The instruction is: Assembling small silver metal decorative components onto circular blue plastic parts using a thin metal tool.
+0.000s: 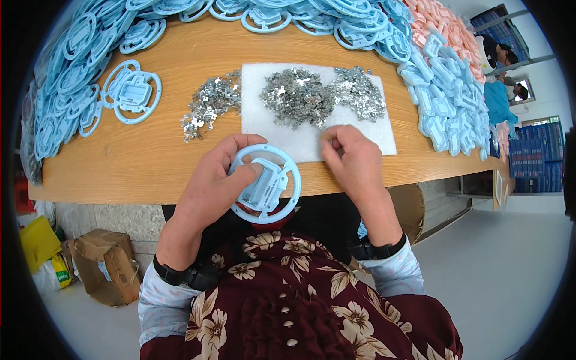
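Note:
My left hand [211, 183] grips a light blue plastic wheel-shaped part [268, 183] by its rim and hub, held just off the near edge of the wooden table [150, 162]. My right hand [353, 157] rests on the white mat [312, 144], fingers pinched together at its near edge; whether a small metal piece is between them I cannot tell. Three heaps of small silvery metal clips lie ahead: one on bare wood [210, 105], two on the mat [297, 96].
Piles of light blue wheel parts [72, 78] ring the table's left and far sides; blue rectangular parts [441, 90] and pink ones [441, 21] lie right. Cardboard box [105, 264] and yellow bags on the floor left. Other people sit far right.

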